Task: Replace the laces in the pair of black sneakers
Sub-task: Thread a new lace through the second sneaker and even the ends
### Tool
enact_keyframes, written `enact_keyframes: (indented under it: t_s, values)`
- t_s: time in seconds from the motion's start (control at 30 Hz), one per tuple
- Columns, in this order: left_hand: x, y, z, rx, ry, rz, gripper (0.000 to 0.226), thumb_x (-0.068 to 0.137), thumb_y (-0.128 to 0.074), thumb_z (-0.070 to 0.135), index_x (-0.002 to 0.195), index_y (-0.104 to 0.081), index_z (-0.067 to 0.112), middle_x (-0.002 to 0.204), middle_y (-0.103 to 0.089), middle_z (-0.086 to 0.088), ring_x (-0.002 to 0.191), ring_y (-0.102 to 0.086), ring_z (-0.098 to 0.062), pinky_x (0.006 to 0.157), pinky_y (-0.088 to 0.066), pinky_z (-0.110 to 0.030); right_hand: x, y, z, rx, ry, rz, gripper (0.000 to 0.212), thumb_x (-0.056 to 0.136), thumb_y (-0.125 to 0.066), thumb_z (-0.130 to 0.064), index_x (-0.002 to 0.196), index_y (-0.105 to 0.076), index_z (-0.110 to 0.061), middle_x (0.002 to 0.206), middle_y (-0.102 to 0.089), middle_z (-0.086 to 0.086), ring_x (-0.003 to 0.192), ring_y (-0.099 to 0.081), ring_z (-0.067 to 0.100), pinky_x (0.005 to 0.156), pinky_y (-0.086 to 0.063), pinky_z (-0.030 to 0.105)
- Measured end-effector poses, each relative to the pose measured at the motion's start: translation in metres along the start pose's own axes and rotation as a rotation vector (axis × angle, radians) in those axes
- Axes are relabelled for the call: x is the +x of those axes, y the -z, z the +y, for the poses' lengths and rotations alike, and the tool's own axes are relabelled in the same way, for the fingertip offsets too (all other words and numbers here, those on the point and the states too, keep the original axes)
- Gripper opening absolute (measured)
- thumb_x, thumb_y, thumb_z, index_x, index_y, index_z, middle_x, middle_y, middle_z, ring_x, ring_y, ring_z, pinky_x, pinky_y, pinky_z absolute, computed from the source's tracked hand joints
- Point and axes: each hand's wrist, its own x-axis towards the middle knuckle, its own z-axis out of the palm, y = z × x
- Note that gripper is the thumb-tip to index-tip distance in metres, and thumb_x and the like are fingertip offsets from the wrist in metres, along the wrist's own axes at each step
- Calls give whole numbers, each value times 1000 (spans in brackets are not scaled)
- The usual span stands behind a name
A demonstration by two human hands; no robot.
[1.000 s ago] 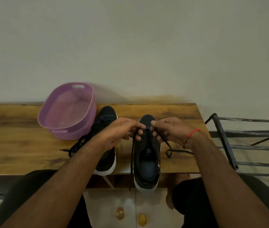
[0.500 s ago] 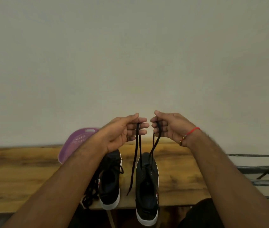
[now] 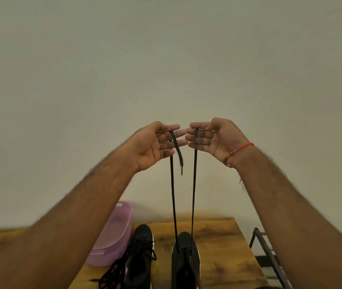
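Against a plain pale wall (image 3: 166,59), a person's left hand (image 3: 155,146) and right hand (image 3: 209,140) are raised high, fingertips nearly meeting, each pinching one end of a black lace (image 3: 194,184). Both strands drop taut to the right sneaker (image 3: 185,261) on the wooden table (image 3: 228,247) far below, beside the left sneaker (image 3: 141,253) and a purple basket (image 3: 113,236).

Two sneakers sat side by side on the table (image 3: 224,253), left sneaker (image 3: 139,255) just right of the basket (image 3: 113,232), right sneaker (image 3: 185,261) w/ lace ends (image 3: 194,184) running up to both hands; rack (image 3: 268,253) off the table's right.
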Motion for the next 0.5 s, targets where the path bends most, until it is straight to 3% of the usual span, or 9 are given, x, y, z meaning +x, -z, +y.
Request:
enact_keyframes:
  t_s: [0.1, 0.17, 0.3, 0.4, 0.5]
  values:
    - [-2, -6, 21, 13, -46, 8, 39, 99, -36, 9, 129, -62, 10, 118, -75, -4, 107, -73, -23, 72, -51, -29, 0, -8, -18, -55, 86, -26, 46, 85, -32, 8, 119, -63, 5, 114, -71, 20, 105, -71, 32, 95, -55, 46]
    - [-2, -11, 31, 51, -77, 29, 36, 98, -43, 5, 128, -63, 9, 117, -75, -3, 104, -74, -23, 70, -52, -29, 2, -10, -25, -151, 162, -16, 35, 92, -43, 9, 121, -62, 2, 114, -73, 17, 105, -71, 29, 94, -55, 45]
    - [-3, -18, 38, 185, -142, 101, 25, 100, -62, 16, 124, -67, 14, 109, -77, 3, 96, -76, -21, 70, -51, -29, 6, -12, -27, -339, 274, 84, 20, 96, -64, -15, 113, -69, -5, 100, -77, 8, 90, -74, 22, 86, -56, 38]
    - [-3, -18, 40, 320, -180, 194, 23, 98, -66, 32, 118, -70, 22, 102, -78, 10, 80, -75, -12, 64, -47, -26, 7, -18, -26, -467, 345, 205, 17, 93, -68, -27, 104, -75, -15, 87, -74, -1, 68, -62, 14, 71, -51, 30]
    - [1, -20, 43, 385, -214, 319, 20, 94, -69, 43, 106, -77, 29, 101, -70, 11, 71, -59, -12, 56, -43, -23, 7, -23, -29, -489, 363, 258, 19, 90, -71, -35, 104, -77, -24, 101, -70, -8, 74, -53, 13, 70, -46, 28]
